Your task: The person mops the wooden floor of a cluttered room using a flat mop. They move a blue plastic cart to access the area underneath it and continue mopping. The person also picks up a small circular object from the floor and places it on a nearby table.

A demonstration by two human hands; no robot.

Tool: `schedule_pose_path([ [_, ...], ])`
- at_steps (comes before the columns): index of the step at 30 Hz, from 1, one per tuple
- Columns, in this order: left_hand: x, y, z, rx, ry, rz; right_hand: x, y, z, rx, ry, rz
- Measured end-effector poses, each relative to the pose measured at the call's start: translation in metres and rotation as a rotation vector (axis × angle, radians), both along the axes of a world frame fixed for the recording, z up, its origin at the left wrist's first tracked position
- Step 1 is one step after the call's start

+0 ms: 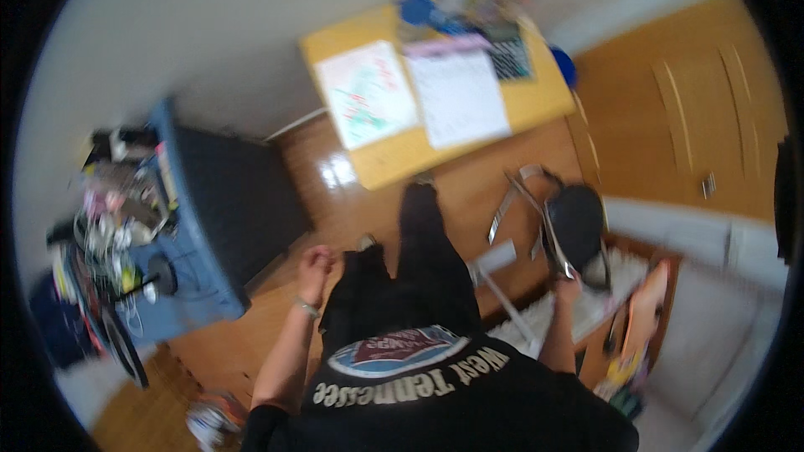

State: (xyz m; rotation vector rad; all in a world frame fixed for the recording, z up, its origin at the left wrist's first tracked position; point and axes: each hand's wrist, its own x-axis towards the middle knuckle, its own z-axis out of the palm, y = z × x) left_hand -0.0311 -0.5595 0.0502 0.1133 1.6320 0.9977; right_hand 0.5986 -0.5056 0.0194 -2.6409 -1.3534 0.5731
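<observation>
My right hand (568,289) grips the metal frame of a chair with a dark round seat (575,226), tilted beside my right leg. My left hand (316,267) hangs beside my left hip with its fingers curled; whether they are fully closed is blurred. Before me stands a yellow table (370,169). On it lie a whiteboard or sheet with green and red marks (367,94) and a white sheet with faint writing (461,97). A pink strip (446,45) borders that sheet's top, and a dark patterned item (512,59) lies beside it.
On the left, a blue table (220,289) bears cables and mixed small items; its dark side panel (239,194) faces me. A wooden cabinet or door (691,107) stands at the right. A white metal bar (502,295) lies near my right leg. Plastic bags (213,420) are at lower left.
</observation>
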Motion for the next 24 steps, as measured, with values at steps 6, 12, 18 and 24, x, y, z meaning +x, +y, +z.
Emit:
schedule_pose_path([
  [6, -0.008, -0.034, -0.014, -0.057, 0.009, -0.207, -0.087, -0.225, -0.044, -0.512, 0.682, -0.639],
  [12, 0.040, -0.026, -0.001, -0.025, 0.092, -0.355, 0.046, -0.363, -0.057, 0.299, 0.849, -1.256],
  [18, 0.099, -0.050, 0.018, -0.014, 0.074, -0.492, 0.173, -0.421, -0.012, 0.674, 0.449, -1.536],
  [24, 0.116, -0.118, -0.033, 0.030, 0.042, -0.639, 0.276, -0.508, 0.020, 0.873, 0.453, -1.556],
])
